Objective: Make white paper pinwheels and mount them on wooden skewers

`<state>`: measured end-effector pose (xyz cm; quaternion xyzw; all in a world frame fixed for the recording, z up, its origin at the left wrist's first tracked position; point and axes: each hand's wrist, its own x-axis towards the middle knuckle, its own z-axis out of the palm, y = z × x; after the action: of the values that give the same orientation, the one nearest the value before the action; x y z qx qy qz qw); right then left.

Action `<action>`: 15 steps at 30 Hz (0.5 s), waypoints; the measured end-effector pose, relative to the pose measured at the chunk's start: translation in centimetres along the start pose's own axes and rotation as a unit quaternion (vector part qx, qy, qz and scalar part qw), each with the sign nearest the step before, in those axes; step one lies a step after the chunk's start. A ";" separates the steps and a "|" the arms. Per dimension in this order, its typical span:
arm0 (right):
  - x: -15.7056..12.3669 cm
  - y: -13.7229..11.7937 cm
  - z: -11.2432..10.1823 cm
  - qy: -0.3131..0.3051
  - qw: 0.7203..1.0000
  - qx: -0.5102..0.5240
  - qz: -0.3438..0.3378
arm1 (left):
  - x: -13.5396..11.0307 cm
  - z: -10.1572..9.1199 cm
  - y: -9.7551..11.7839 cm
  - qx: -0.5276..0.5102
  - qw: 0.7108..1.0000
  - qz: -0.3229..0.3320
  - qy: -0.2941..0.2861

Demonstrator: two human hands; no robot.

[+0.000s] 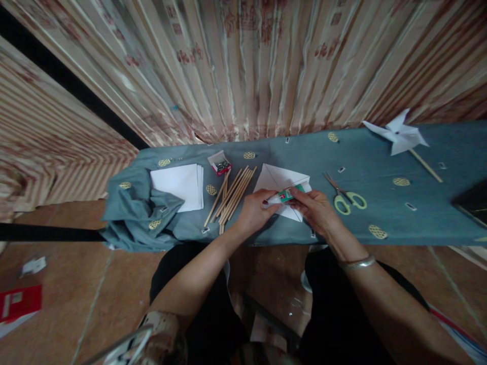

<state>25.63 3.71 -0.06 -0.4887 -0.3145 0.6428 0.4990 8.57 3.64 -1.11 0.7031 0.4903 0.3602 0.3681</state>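
Observation:
Both hands grip a glue stick [286, 195], white with a green and red label, held lengthwise above a square sheet of white paper [283, 175]. My left hand [256, 209] pinches its white left end. Around the right end, the fingers of my right hand [315, 207] are closed. Crease or pencil lines run diagonally across the paper, whose lower part is partly covered by the hands. Just left of the paper lies a bunch of thin wooden sticks [238, 195]. Scissors with light green handles [345, 197] rest to the right of my right hand, blades pointing away.
A stack of white paper [178, 185] lies on the left, one corner under the bunched blue-grey cloth [131, 208]. A small open red box [219, 163] holds metal pins or tacks. A finished paper pinwheel [399, 133] lies at the far right, near a dark object [472, 203]. Curtains [247, 76] hang behind.

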 end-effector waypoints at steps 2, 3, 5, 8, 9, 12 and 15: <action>0.1 0.0 0.2 -0.001 1.000 -0.006 0.002 | -0.1 -0.5 0.1 0.017 1.000 0.003 0.000; 0.1 0.0 0.3 -0.002 1.000 -0.006 0.003 | -0.1 -0.7 0.2 0.025 1.000 0.004 0.001; 0.1 0.1 0.6 -0.006 1.000 -0.005 0.006 | -0.2 -1.3 0.4 0.036 0.999 0.010 0.001; 0.2 0.2 1.3 -0.022 1.000 -0.010 0.011 | -0.5 -2.0 0.5 0.036 0.999 0.025 0.001; 0.2 0.4 1.5 -0.028 0.999 -0.015 0.014 | -0.6 -2.2 0.4 0.035 0.999 0.029 0.004; 0.3 0.7 2.4 -0.044 0.998 -0.031 0.030 | -1.0 -2.6 0.2 0.030 0.999 0.031 0.016; 0.2 0.9 2.7 -0.059 0.996 -0.062 0.026 | -1.3 -3.4 -0.2 0.026 0.999 0.023 0.030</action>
<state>22.80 3.89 -0.08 -0.4881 -0.3699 0.6621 0.4319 5.22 3.05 0.08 0.7122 0.4944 0.3767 0.3262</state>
